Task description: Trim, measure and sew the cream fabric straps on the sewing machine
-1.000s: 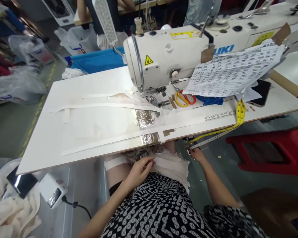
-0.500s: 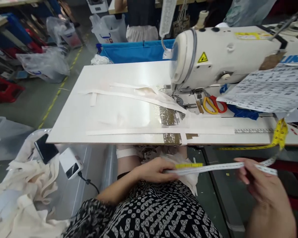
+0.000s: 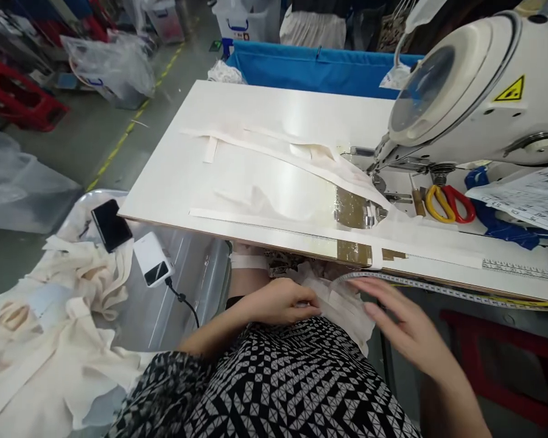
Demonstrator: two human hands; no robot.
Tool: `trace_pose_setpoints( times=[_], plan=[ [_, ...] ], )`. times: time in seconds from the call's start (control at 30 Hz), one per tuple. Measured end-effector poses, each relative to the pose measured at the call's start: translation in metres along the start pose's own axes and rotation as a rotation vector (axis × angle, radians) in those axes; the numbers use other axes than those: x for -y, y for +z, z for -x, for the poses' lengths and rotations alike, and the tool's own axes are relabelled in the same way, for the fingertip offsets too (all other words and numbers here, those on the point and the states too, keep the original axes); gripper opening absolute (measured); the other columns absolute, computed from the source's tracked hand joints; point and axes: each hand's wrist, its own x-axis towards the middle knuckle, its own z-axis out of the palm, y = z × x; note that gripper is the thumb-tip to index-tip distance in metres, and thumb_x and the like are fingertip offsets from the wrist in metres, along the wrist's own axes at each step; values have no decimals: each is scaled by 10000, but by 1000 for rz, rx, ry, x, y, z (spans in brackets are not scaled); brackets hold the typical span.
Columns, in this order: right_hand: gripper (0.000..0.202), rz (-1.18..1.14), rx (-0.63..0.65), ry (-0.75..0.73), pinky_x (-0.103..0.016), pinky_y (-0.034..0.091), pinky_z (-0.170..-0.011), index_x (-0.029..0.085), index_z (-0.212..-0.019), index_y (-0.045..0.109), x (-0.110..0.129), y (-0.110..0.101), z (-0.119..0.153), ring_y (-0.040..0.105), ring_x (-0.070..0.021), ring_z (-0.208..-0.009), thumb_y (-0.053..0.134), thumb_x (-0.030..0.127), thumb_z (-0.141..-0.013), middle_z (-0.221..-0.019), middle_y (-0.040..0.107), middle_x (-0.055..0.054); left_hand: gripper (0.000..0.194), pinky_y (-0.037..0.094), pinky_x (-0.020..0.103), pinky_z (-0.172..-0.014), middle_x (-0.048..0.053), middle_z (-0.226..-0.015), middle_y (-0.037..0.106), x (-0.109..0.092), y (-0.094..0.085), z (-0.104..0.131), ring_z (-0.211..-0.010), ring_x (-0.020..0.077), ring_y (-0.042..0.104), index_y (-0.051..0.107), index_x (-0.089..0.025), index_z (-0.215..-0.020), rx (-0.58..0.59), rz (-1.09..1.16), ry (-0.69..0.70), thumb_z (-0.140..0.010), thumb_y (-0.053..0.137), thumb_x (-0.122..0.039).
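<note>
The white tabletop [image 3: 274, 100] bears a sewing machine [image 3: 475, 91], pale fabric [image 3: 342, 173], scissors [image 3: 448, 201] and blue cloth [image 3: 506, 226].

Bare white tabletop [image 3: 164, 176] leaves a hand room to pass at the left end and along the far side, while pale fabric strips [image 3: 301, 163] cross the middle toward the sewing machine [image 3: 466, 79], its bulky head blocking the right above red-and-yellow scissors [image 3: 447, 198]. Below the front edge, a small gap over lap cloth [image 3: 347, 310] separates left hand [image 3: 287, 302] and right hand [image 3: 399, 322]; a measuring tape [image 3: 438, 285] bars the right side.
</note>
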Motion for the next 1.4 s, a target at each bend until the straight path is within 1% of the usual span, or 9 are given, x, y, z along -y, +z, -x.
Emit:
trace_pose_setpoints(
  times=[0.07,0.13,0.23,0.33,0.47,0.67,0.73,1.03,1.4],
  plan=[
    [439,-70,206,-52,-420,566,-844,366,-1411,535,41,24,-30,658,-284,-972,543,427,-976,-1127,685,-72,171,389,219,-606,15,-797,689,6,4,-8,-662,115,582,675,-162,-876,-37,-52,22,-941,569,-279],
    [463,-134,328,-55,-358,572,-743,344,-1431,507,73,35,-55,670,-244,-864,530,457,-983,-1048,704,-58,169,389,222,-603,9,-802,685,15,-1,-5,-665,116,581,669,-171,-901,-92,-75,26,-942,577,-307],
    [326,-145,297,-87,-306,547,-653,289,-1176,689,95,28,-82,676,-224,-809,506,477,-983,-948,723,-57,224,396,218,-589,4,-794,676,25,-20,15,-655,111,578,662,-179,-967,-156,-16,-4,-967,540,-367],
    [317,-91,253,-102,-305,525,-652,249,-942,726,95,13,-99,656,-208,-740,500,469,-971,-874,722,-62,240,423,217,-621,13,-812,675,23,-43,38,-697,113,587,666,-170,-965,-293,58,-58,-978,505,-347],
    [322,-125,327,-18,-277,458,-588,219,-984,696,87,10,-121,609,-185,-674,510,481,-966,-758,672,-32,227,445,242,-666,16,-781,654,18,-54,41,-730,131,578,649,-164,-855,-600,3,-96,-963,512,-308],
    [313,-29,158,-23,-279,388,-584,205,-899,677,92,29,-171,554,-179,-666,547,489,-914,-773,663,-21,191,498,350,-839,88,-960,670,53,-48,16,-962,212,579,639,-166,-945,-1129,-491,48,-987,501,-292],
    [293,34,131,-15,-286,376,-600,205,-850,670,94,31,-185,551,-183,-680,539,464,-888,-771,669,-21,193,500,374,-890,109,-1052,662,67,-46,11,-1030,225,571,625,-159,-1085,-1217,-626,115,-989,493,-262],
    [343,104,164,64,-298,372,-604,203,-824,669,93,27,-193,550,-188,-672,512,508,-830,-751,677,-19,354,459,421,-963,120,-1189,598,84,-37,11,-1118,272,518,600,-225,-1317,-1112,-979,70,-978,500,-253],
    [296,150,146,98,-298,361,-610,220,-865,668,96,31,-189,554,-183,-695,508,468,-859,-778,676,-2,378,426,420,-984,123,-1208,592,81,-33,8,-1139,275,496,602,-240,-1342,-1069,-967,-52,-989,480,-296]
  ],
)
